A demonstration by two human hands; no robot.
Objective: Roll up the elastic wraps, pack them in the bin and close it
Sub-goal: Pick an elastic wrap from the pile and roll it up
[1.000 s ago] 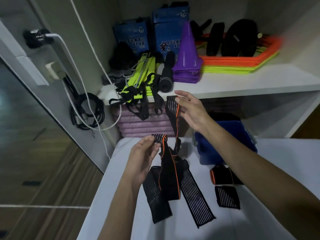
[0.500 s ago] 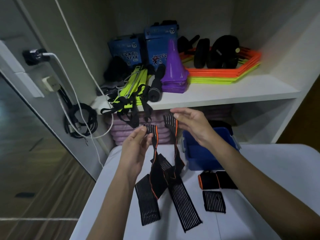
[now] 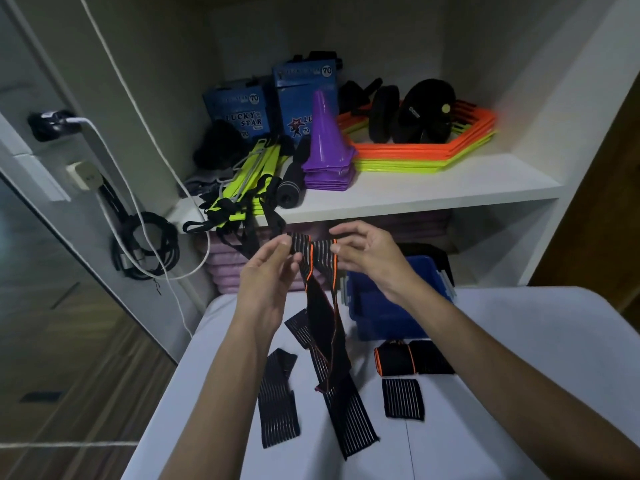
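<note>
A long black elastic wrap with orange edging (image 3: 320,306) hangs from both hands above the white table (image 3: 519,341). My left hand (image 3: 266,275) pinches one top end and my right hand (image 3: 370,254) pinches the other, close together. Its lower part trails down onto the table among other flat wraps (image 3: 278,400). Two rolled wraps (image 3: 412,362) and a small flat striped piece (image 3: 403,398) lie to the right. The open blue bin (image 3: 384,317) stands behind them, partly hidden by my right forearm.
A white shelf (image 3: 433,195) just above holds purple cones (image 3: 327,147), blue boxes, orange and yellow hoops, black rollers and a yellow strap ladder. Purple mats are stacked under it. Cables hang on the wall at left, beside the table's left edge.
Both hands have come closer together, bringing the two top ends of the wrap nearly side by side. The camera view shifted slightly.
</note>
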